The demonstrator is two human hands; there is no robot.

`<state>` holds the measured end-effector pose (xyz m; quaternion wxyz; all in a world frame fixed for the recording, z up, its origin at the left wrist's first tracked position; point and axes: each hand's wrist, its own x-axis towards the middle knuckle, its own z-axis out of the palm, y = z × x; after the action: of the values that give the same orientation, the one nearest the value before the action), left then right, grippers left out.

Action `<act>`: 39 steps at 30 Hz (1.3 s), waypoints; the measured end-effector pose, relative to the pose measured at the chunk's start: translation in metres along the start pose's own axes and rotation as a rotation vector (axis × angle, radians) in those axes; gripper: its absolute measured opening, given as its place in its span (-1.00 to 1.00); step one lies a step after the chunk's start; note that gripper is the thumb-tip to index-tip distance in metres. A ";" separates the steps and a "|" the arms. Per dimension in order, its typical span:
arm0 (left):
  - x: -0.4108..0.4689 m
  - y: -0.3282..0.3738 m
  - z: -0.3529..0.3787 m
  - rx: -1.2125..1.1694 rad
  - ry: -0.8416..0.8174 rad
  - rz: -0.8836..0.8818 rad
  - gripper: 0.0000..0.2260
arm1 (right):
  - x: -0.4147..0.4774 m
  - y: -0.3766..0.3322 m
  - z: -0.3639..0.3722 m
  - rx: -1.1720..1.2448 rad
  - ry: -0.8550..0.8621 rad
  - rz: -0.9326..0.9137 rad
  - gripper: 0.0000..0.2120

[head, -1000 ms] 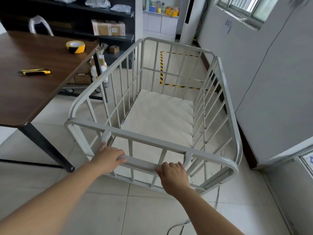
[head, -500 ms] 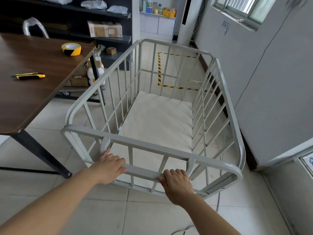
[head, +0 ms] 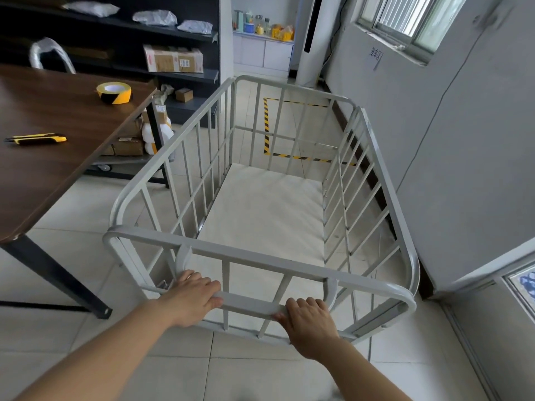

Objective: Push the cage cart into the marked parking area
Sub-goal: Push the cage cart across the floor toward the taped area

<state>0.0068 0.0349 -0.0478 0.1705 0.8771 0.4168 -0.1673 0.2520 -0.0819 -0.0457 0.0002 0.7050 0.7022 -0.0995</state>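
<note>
A grey metal cage cart [head: 385,180] with barred sides and a pale floor board stands in front of me, nothing inside it. My left hand [head: 192,298] and my right hand [head: 311,322] both grip the flat handle bar [head: 250,304] on its near end. Beyond the cart's far end, the marked parking area [head: 266,125] is outlined on the tiled floor in yellow-and-black tape beside the right wall, partly hidden by the cart's bars.
A brown table [head: 52,157] stands close on the left, holding a roll of yellow-black tape [head: 113,92] and a utility knife [head: 34,139]. Dark shelving [head: 162,41] with boxes fills the back left. A grey wall [head: 463,146] runs along the right, a white standing unit [head: 312,41] behind.
The cart has rolled a little forward toward the taped outline, with both hands staying on the handle bar. The table and shelving have slid slightly left in view.
</note>
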 end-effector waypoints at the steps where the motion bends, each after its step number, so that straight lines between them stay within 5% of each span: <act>1: 0.002 0.000 -0.002 0.002 0.004 -0.002 -0.68 | 0.003 0.001 0.001 -0.002 0.000 0.003 -0.05; 39: 0.235 -0.077 -0.134 0.004 0.028 0.007 -0.71 | 0.260 0.091 -0.045 -0.022 0.040 0.034 -0.02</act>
<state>0.1067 0.2975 -0.0431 0.1636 0.8812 0.4156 -0.1550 0.3469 0.1810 -0.0508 -0.0044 0.7185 0.6912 -0.0777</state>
